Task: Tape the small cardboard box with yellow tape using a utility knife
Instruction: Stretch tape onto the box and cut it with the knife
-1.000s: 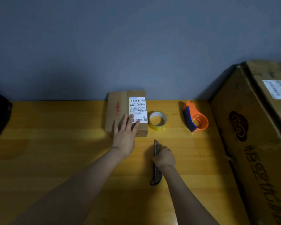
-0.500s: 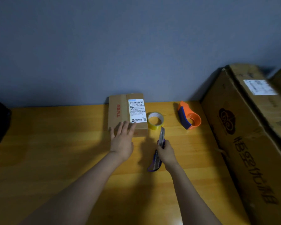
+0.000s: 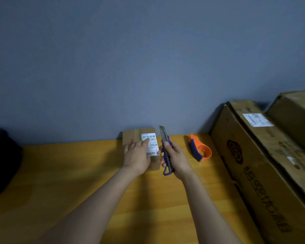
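Observation:
The small cardboard box point(image 3: 131, 137) with a white shipping label lies flat on the wooden table against the wall. My left hand point(image 3: 136, 155) rests on top of it, fingers spread over the label. My right hand point(image 3: 177, 158) grips the blue utility knife point(image 3: 165, 148) just right of the box, lifted off the table, blade end pointing up and away. The yellow tape roll is hidden behind my right hand and the knife.
An orange and blue tape dispenser point(image 3: 200, 150) lies on the table point(image 3: 60, 173) right of my hands. Large cardboard cartons point(image 3: 264, 164) crowd the right side. A dark object point(image 3: 2, 159) sits at the left edge. A grey wall stands behind.
My right hand has lifted the knife from the table and raised it upright beside the box. My left hand slid further onto the box. The view has tilted upward.

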